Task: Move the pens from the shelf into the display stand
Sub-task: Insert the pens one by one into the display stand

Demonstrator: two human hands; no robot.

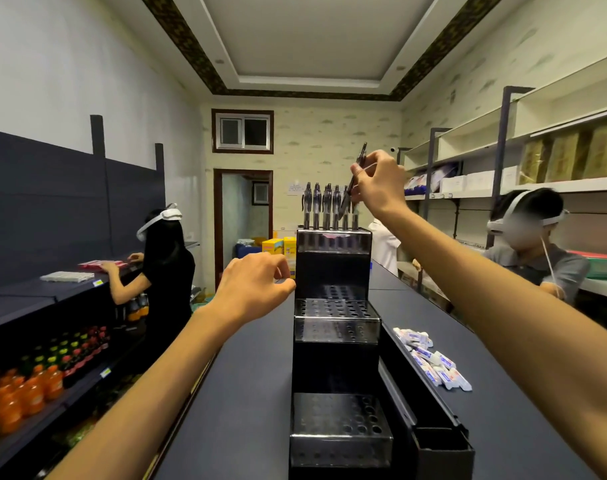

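Note:
A black tiered display stand (333, 271) with rows of holes stands on the dark shelf top (246, 375). Several pens (321, 206) stand upright in its top tier. My right hand (378, 183) is raised over the right end of that top row and pinches a dark pen (357, 169), tilted, its lower end close to the standing pens. My left hand (257, 289) hovers left of the stand's upper part with fingers loosely curled; whether it holds anything I cannot tell. The middle and lowest tiers show only bare holes.
A long black open box (430, 424) lies right of the stand, with a heap of small white packets (432, 362) beyond it. Bottled drinks (35, 386) fill the left shelves. Two people with headsets work at the left (160, 261) and right (534, 251) shelves.

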